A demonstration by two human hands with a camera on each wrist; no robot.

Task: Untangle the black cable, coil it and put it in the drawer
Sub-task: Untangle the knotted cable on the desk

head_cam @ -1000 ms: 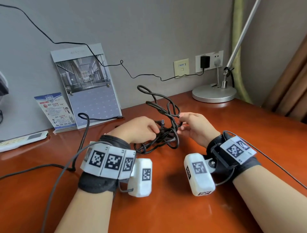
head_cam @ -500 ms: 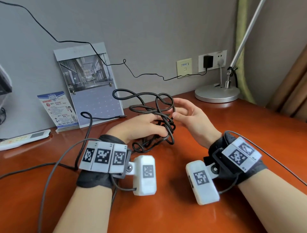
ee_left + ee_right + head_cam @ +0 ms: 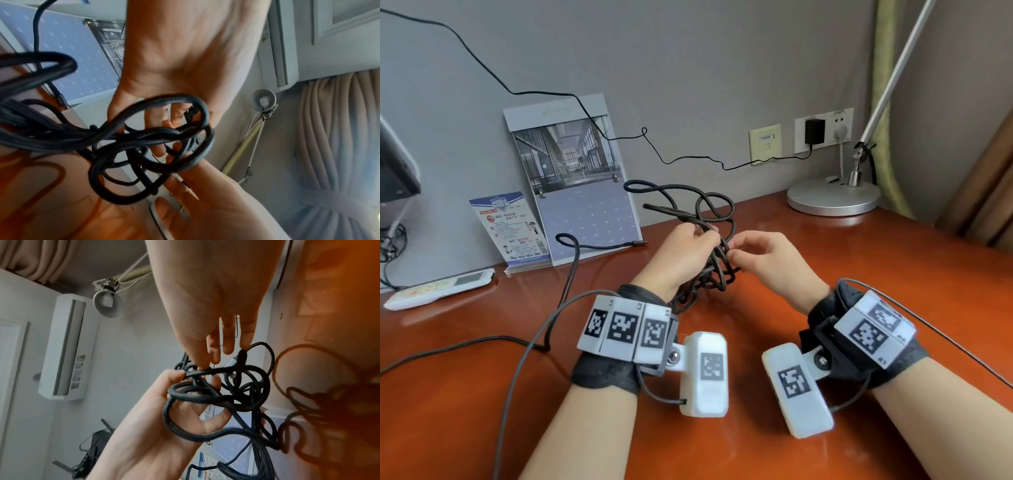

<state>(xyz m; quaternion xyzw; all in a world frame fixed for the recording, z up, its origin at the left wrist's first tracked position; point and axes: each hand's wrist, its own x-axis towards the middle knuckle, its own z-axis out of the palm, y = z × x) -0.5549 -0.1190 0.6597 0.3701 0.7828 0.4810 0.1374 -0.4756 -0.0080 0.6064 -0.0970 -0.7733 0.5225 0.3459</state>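
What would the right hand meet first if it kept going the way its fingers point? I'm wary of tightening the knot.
Most likely the black cable itself: the right hand points left into the tangle, already at its strands. Just behind them is the left hand, gripping the same bundle. Depth between them is unclear.

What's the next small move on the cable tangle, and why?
Probably draw the strand the right hand pinches out and away from the left hand. The black cable is a knot of crossed loops above the desk, the left hand grips the bundle as an anchor, and a plug end sits buried among the loops, so coiling can't start yet.
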